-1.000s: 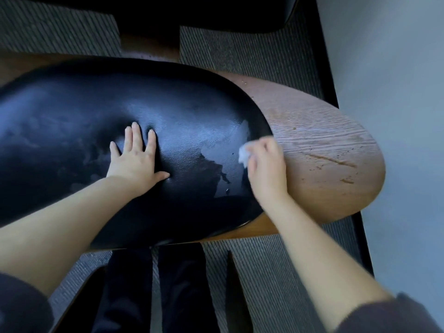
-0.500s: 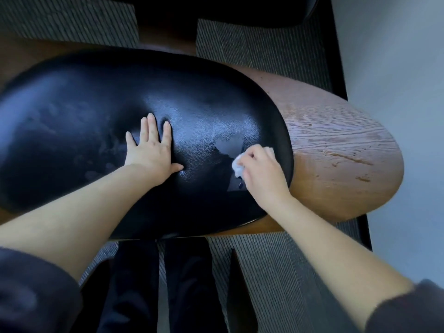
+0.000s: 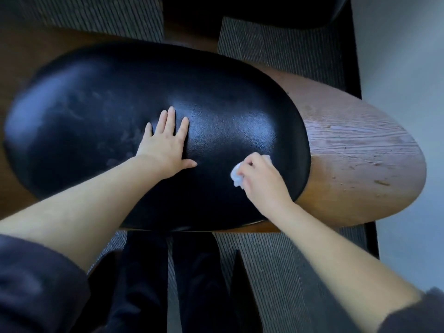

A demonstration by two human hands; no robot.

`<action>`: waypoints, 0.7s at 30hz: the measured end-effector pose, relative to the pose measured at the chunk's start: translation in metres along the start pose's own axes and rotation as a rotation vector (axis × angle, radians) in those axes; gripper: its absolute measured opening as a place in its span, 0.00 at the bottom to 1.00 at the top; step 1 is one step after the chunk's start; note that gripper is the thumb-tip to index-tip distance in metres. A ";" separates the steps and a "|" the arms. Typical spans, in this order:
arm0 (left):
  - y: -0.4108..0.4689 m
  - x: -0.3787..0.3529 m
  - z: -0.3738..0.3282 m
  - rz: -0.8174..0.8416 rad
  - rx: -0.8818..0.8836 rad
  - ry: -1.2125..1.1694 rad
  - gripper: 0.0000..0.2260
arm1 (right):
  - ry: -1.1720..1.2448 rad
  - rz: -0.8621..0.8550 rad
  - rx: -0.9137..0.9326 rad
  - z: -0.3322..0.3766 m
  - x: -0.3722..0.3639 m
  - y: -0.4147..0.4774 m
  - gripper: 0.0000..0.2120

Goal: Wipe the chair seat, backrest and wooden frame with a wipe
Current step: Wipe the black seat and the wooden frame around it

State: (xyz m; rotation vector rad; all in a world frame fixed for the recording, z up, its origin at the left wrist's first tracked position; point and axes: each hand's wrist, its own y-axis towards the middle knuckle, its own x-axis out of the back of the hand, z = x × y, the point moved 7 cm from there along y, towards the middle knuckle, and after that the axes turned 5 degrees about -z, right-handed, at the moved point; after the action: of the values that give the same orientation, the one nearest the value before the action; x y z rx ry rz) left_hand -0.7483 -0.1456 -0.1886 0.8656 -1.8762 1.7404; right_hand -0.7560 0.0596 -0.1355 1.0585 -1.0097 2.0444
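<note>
Head view: right hand presses wipe onto black seat

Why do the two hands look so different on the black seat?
The left hand lies flat with its fingers spread, while the right hand is curled up. The left hand holds nothing; the right hand grips a crumpled white wipe. The left hand is near the middle of the black seat, and the right hand is close to the edge by the wooden frame. Both hands are on the seat.
</note>
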 end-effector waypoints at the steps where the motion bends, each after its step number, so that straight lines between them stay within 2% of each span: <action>1: -0.001 -0.001 0.001 -0.005 -0.013 0.015 0.48 | -0.015 -0.026 -0.055 -0.010 0.005 0.015 0.08; 5: -0.005 -0.007 0.000 -0.092 -0.040 0.059 0.47 | -0.054 -0.230 -0.321 -0.034 0.013 0.091 0.08; 7: -0.009 -0.007 -0.001 -0.120 -0.036 0.039 0.46 | -0.001 -0.256 -0.358 -0.023 0.002 0.086 0.08; 11: -0.023 -0.011 -0.006 -0.093 -0.040 0.031 0.46 | 0.058 -0.086 -0.037 0.029 -0.028 -0.013 0.08; 13: -0.032 -0.013 -0.008 -0.050 -0.052 0.031 0.46 | 0.068 -0.053 -0.013 0.018 -0.017 -0.044 0.06; 15: -0.039 -0.017 -0.009 -0.018 -0.063 0.046 0.46 | -0.002 -0.123 -0.084 -0.009 0.005 -0.040 0.06; 19: -0.041 -0.028 -0.012 -0.043 -0.051 0.094 0.48 | -0.045 -0.375 -0.407 -0.044 0.032 -0.003 0.11; 21: -0.040 -0.029 -0.013 -0.061 -0.048 0.091 0.49 | -0.015 -0.387 -0.404 -0.025 0.018 -0.011 0.13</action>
State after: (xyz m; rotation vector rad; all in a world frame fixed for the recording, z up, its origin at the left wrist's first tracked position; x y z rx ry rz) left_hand -0.7010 -0.1293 -0.1786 0.8030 -1.8064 1.6639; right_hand -0.7659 0.0894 -0.1256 0.9632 -1.0716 1.4504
